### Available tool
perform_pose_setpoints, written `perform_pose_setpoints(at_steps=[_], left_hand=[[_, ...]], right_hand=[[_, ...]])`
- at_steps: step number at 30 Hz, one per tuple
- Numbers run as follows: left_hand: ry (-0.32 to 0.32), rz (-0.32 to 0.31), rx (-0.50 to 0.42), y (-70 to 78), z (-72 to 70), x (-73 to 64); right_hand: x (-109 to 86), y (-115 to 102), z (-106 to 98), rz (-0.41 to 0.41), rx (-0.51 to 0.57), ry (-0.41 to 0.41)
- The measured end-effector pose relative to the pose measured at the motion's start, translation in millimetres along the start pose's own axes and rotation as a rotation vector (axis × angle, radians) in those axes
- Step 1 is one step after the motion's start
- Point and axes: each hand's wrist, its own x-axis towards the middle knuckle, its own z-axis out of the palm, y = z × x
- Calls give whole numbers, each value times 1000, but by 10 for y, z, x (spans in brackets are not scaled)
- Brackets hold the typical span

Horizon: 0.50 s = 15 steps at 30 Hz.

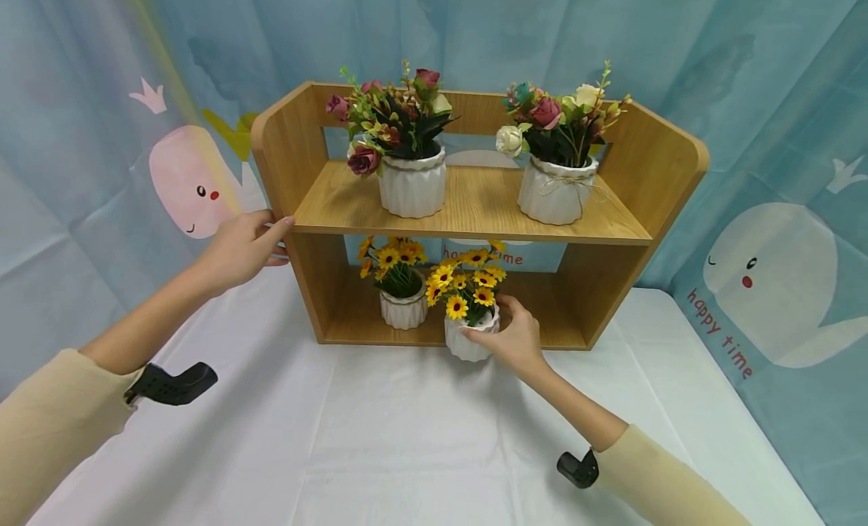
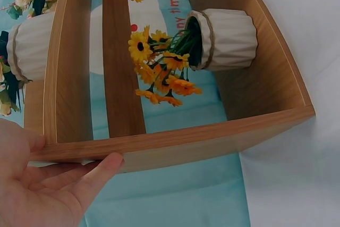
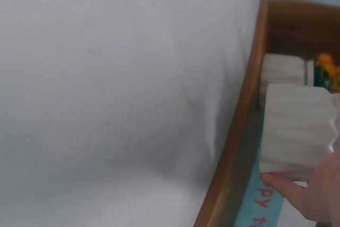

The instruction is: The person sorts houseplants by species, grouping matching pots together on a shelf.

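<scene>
My right hand (image 1: 517, 337) grips a white fluted flowerpot (image 3: 297, 131) of yellow sunflowers (image 1: 468, 281), thumb at the front and fingers round its right side. This pot is at the front edge of the lower shelf compartment, tilted a little. At the upper left, my left hand (image 1: 240, 251) holds the side panel of the wooden shelf (image 2: 175, 139), with its thumb at the front edge and fingers along the outer face. A second white pot of sunflowers (image 1: 403, 307) stands on the lower level, left of the held one.
On the upper level stand two white pots with mixed roses, a left pot (image 1: 412, 185) and a right pot (image 1: 557, 191). A white cloth (image 1: 407, 435) covers the table. Behind the shelf hangs a blue curtain (image 1: 488, 36) printed with whales.
</scene>
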Motion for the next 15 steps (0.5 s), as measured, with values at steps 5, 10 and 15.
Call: perform_pose_setpoints(at_steps=[5, 10, 15], left_hand=[[-4, 5, 0, -5, -5, 8], [-14, 7, -11, -8, -10, 22], [-24, 9, 8, -7, -23, 25]], right_hand=[[66, 72, -80, 7, -5, 31], [132, 130, -162, 8, -4, 50], [195, 175, -236, 18, -8, 67]])
